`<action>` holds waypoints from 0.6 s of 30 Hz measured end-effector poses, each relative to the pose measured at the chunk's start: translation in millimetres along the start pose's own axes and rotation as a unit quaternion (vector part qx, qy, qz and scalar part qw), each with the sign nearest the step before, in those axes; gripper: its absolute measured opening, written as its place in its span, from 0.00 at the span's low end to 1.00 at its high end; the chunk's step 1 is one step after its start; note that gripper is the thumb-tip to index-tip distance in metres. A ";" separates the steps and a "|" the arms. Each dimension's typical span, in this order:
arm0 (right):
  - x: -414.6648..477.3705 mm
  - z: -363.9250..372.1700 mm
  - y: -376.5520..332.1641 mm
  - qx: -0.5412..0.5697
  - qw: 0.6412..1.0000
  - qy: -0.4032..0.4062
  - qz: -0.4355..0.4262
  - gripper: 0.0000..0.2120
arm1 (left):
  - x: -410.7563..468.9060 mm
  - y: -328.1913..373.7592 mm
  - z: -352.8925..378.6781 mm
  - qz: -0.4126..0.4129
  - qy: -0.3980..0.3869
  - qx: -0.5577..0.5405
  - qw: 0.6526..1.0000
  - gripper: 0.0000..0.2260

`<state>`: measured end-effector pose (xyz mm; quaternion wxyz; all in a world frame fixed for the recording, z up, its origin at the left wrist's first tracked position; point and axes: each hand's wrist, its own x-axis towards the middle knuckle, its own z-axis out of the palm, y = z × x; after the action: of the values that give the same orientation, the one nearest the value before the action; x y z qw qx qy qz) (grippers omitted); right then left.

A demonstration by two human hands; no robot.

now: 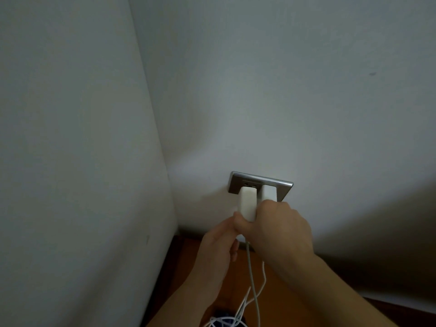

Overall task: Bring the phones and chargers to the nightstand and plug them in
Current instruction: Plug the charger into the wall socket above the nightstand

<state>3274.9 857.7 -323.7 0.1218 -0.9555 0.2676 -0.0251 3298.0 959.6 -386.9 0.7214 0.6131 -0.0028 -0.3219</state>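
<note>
The person is standing at a corner where two plain white walls (pixel 283 90) are meeting, over a brown wooden nightstand (pixel 236 279). The right hand (pixel 276 230) is curling its fingers around a white charger (pixel 247 201). The charger is sticking out of a silver outlet plate (pixel 280 186) just past the fingers, its long side pointing from the wall back at the person. A second charger (pixel 270 192) is sitting just beside it. The left hand (pixel 217 251), just under the right, is pinching a white cable end (pixel 238 238). A gray cable (pixel 250 279) is hanging down between the wrists.
</note>
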 end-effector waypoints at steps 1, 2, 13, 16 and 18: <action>0.2 -0.4 0.1 0.005 1.000 0.001 0.002 0.25 | -1.5 -1.3 -1.5 0.012 -0.015 -0.003 1.000 0.15; 0.1 -0.9 0.4 0.008 1.000 0.001 0.004 0.25 | -2.6 -2.4 -2.6 0.021 -0.028 -0.006 0.999 0.13; -4.9 3.5 5.2 0.003 1.000 0.013 0.003 0.22 | 0.1 -8.1 -6.6 0.057 -0.101 0.035 0.993 0.12; -7.3 4.1 7.9 0.004 1.000 0.015 0.012 0.23 | -1.0 -5.8 -6.7 0.060 -0.119 0.055 0.990 0.12; -7.2 2.9 9.9 0.001 1.000 0.013 0.018 0.23 | -1.2 -4.4 -5.4 0.063 -0.124 0.068 0.988 0.12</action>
<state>3264.2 853.9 -328.9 0.1202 -0.9498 0.2866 -0.0352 3297.2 964.7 -391.7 0.6912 0.6146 -0.1526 -0.3481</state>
